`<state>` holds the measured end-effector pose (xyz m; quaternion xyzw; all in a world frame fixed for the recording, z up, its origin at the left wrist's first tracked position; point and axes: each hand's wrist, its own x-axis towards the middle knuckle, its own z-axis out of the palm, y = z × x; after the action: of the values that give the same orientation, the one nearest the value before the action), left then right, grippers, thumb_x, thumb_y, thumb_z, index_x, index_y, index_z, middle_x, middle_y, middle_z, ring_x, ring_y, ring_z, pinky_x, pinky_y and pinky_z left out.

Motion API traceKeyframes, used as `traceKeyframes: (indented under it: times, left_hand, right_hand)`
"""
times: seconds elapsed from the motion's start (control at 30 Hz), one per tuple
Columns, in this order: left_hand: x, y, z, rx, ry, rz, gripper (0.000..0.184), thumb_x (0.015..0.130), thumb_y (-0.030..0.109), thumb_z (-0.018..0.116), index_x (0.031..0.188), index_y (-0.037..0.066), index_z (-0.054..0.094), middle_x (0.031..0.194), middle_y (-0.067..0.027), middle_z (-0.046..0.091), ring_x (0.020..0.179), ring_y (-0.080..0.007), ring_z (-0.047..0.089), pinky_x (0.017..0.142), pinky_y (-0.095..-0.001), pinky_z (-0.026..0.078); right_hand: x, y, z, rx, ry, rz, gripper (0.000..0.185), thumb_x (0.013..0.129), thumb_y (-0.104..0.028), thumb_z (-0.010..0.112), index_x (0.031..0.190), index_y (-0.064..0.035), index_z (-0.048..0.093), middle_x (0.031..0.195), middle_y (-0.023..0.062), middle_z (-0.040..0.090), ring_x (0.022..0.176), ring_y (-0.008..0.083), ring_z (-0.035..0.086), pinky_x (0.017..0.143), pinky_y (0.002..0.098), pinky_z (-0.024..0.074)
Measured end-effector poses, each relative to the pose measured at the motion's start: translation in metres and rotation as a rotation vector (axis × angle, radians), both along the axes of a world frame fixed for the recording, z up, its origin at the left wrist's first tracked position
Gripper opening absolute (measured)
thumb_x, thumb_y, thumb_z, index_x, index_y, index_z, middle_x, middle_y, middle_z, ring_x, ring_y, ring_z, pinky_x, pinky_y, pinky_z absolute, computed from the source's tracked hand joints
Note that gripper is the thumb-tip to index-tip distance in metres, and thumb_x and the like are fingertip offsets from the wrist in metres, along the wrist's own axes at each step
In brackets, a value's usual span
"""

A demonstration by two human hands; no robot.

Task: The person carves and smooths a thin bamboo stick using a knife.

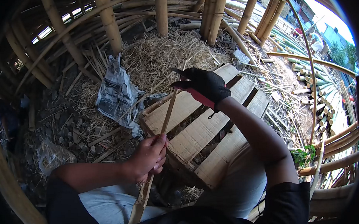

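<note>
Here, above the slatted wooden platform (203,131), I see a person's two hands at work on a long bamboo strip (169,112). The strip slants past the platform's left edge, its upper end beyond the far left corner and its lower end on the person's side of it, near the grey trousers (115,204). Just off that left edge, the bare left hand (151,158) has its fingers clamped round the strip. The right hand (202,86), in a black and red glove, is over the far part of the platform, fingers curled together on a thin dark blade (178,72) that pokes out beside the strip; whether they pinch the strip too, I can't tell.

Left of the platform lies crumpled newspaper (115,95), and further left on the person's side, a clear plastic bag (54,157). A heap of straw-like shavings (156,56) spreads beyond the platform's far edge, with upright bamboo posts (109,24) behind. Well off to the platform's right lie stacked bamboo poles (327,100); past them, someone in pale clothing (316,43) bends over.
</note>
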<state>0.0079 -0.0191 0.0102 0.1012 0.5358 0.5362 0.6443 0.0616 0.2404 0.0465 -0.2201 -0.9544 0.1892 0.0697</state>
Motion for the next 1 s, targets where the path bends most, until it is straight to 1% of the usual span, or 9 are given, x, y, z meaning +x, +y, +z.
traceKeyframes:
  times: [0.17, 0.2, 0.3, 0.4, 0.5, 0.6, 0.7, 0.8, 1.0]
  left_hand:
    - [0.002, -0.001, 0.002, 0.002, 0.031, 0.0, 0.029, 0.105, 0.042, 0.039, 0.093, 0.016, 0.044, 0.058, 0.0042, 0.032, 0.041, -0.0055, 0.029, 0.039, -0.0224, 0.023]
    - [0.002, -0.001, 0.001, 0.002, 0.037, -0.002, 0.029, 0.105, 0.042, 0.038, 0.093, 0.016, 0.044, 0.058, 0.0042, 0.032, 0.041, -0.0055, 0.029, 0.04, -0.0224, 0.024]
    - [0.004, -0.001, -0.001, -0.006, 0.04, -0.007, 0.029, 0.105, 0.042, 0.038, 0.093, 0.016, 0.044, 0.058, 0.0041, 0.032, 0.041, -0.0055, 0.029, 0.04, -0.0225, 0.024]
    - [0.004, -0.001, -0.003, -0.013, 0.016, -0.011, 0.03, 0.105, 0.041, 0.039, 0.093, 0.015, 0.044, 0.057, 0.004, 0.032, 0.041, -0.0057, 0.029, 0.039, -0.0229, 0.025]
    - [0.005, 0.0, -0.003, -0.012, 0.002, -0.01, 0.03, 0.105, 0.04, 0.04, 0.091, 0.014, 0.044, 0.055, 0.0041, 0.032, 0.04, -0.0064, 0.029, 0.038, -0.0238, 0.027]
    - [0.006, 0.0, 0.0, -0.006, 0.008, -0.017, 0.03, 0.105, 0.041, 0.039, 0.092, 0.014, 0.044, 0.056, 0.0041, 0.032, 0.041, -0.006, 0.029, 0.039, -0.0233, 0.026]
    - [0.005, 0.001, 0.003, 0.018, 0.016, -0.026, 0.029, 0.105, 0.042, 0.038, 0.094, 0.016, 0.044, 0.058, 0.0039, 0.032, 0.041, -0.0053, 0.028, 0.04, -0.0224, 0.024]
    - [0.004, 0.002, 0.007, 0.054, 0.003, -0.029, 0.029, 0.105, 0.042, 0.038, 0.094, 0.016, 0.043, 0.057, 0.0038, 0.032, 0.041, -0.0053, 0.028, 0.039, -0.0224, 0.024]
    - [0.006, 0.001, 0.012, 0.041, 0.031, -0.026, 0.029, 0.105, 0.042, 0.038, 0.094, 0.016, 0.043, 0.057, 0.0037, 0.032, 0.04, -0.0057, 0.028, 0.038, -0.0232, 0.023]
  right_hand:
    - [-0.001, -0.008, -0.003, 0.022, -0.042, 0.056, 0.048, 0.09, -0.06, 0.052, 0.127, -0.0304, 0.062, 0.109, 0.0061, 0.066, 0.1, 0.0258, 0.066, 0.08, 0.039, 0.0527]
    - [-0.003, -0.006, -0.008, 0.016, 0.035, 0.11, 0.049, 0.089, -0.06, 0.053, 0.12, -0.0243, 0.065, 0.102, 0.0084, 0.067, 0.095, 0.0284, 0.066, 0.079, 0.0405, 0.0525]
    - [-0.011, -0.002, -0.019, 0.05, -0.01, 0.04, 0.045, 0.091, -0.055, 0.052, 0.108, -0.0156, 0.066, 0.095, 0.0123, 0.067, 0.091, 0.0324, 0.066, 0.078, 0.0425, 0.0524]
    - [-0.015, 0.009, -0.035, 0.092, 0.05, 0.15, 0.042, 0.093, -0.05, 0.051, 0.098, -0.0107, 0.065, 0.09, 0.0148, 0.066, 0.087, 0.0358, 0.066, 0.077, 0.0439, 0.0521]
    - [-0.014, 0.012, -0.042, 0.12, 0.078, 0.15, 0.04, 0.093, -0.049, 0.051, 0.098, -0.0114, 0.065, 0.091, 0.0144, 0.067, 0.087, 0.0361, 0.066, 0.076, 0.0439, 0.0519]
    - [-0.013, 0.012, -0.041, 0.002, 0.122, 0.093, 0.041, 0.096, -0.047, 0.051, 0.095, -0.008, 0.063, 0.08, 0.0122, 0.065, 0.077, 0.0313, 0.065, 0.071, 0.0406, 0.0512]
    - [-0.013, 0.01, -0.041, 0.067, 0.214, 0.082, 0.039, 0.095, -0.046, 0.054, 0.094, -0.0082, 0.063, 0.079, 0.0115, 0.065, 0.076, 0.0307, 0.065, 0.07, 0.04, 0.0508]
    - [-0.013, 0.009, -0.032, -0.146, 0.211, -0.057, 0.038, 0.094, -0.046, 0.056, 0.095, -0.0083, 0.064, 0.078, 0.0124, 0.065, 0.074, 0.0302, 0.065, 0.069, 0.0391, 0.0497]
    - [-0.016, 0.035, -0.03, -0.148, 0.443, -0.275, 0.041, 0.094, -0.042, 0.056, 0.095, -0.0025, 0.063, 0.078, 0.0182, 0.064, 0.073, 0.0342, 0.063, 0.068, 0.0404, 0.046]
